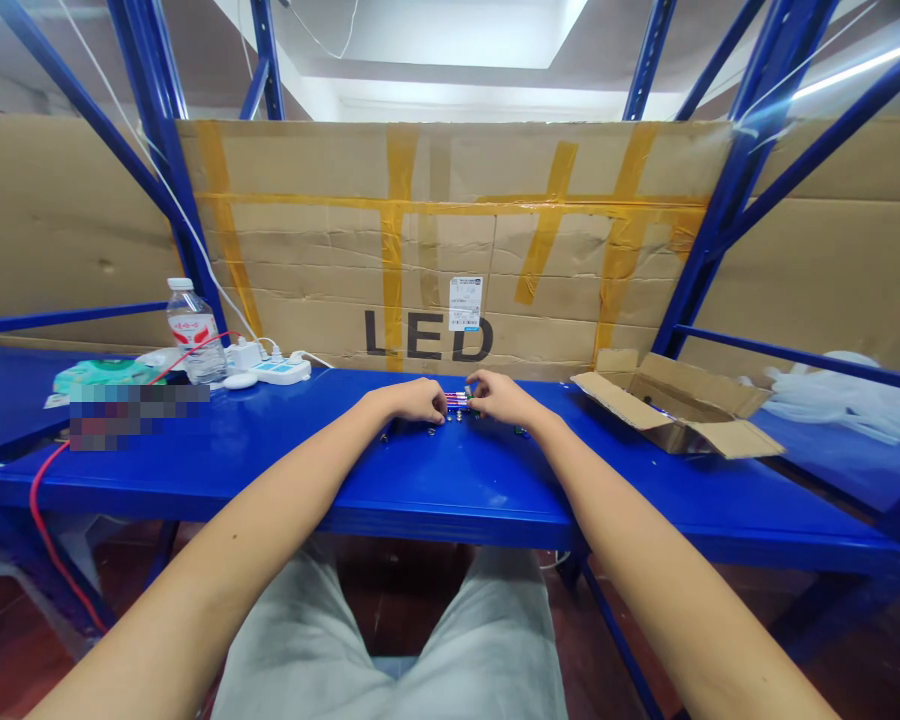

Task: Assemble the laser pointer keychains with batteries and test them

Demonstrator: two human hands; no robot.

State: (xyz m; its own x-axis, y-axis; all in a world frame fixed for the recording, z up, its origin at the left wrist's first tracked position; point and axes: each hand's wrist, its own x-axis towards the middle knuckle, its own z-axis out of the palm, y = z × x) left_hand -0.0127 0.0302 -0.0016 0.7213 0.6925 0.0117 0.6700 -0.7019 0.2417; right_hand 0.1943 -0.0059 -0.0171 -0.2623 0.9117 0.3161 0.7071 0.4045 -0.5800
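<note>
Taped cardboard (pixel 322 265) printed "LED" backs a blue metal workbench (pixel 255 450). At twelve o'clock from the seated person lie slim red-and-purple striped pieces (pixel 456 402), too small to identify, between the two hands. The left hand (pixel 422 400) is curled, thumb and fingertips at the pieces' nine o'clock end; whether it grips them I cannot tell. At their three o'clock end the right hand (pixel 497 396) is half open, thumb and forefinger bent around a small green part (pixel 468 392), its hold unclear. Tiny metallic bits (pixel 431 431) lie at six o'clock of the row. An open carton (pixel 742 437) sits at two o'clock. Fingertip sorting or fitting seems in hand; the next move probably calls for a fine pinch and steady bracing.
</note>
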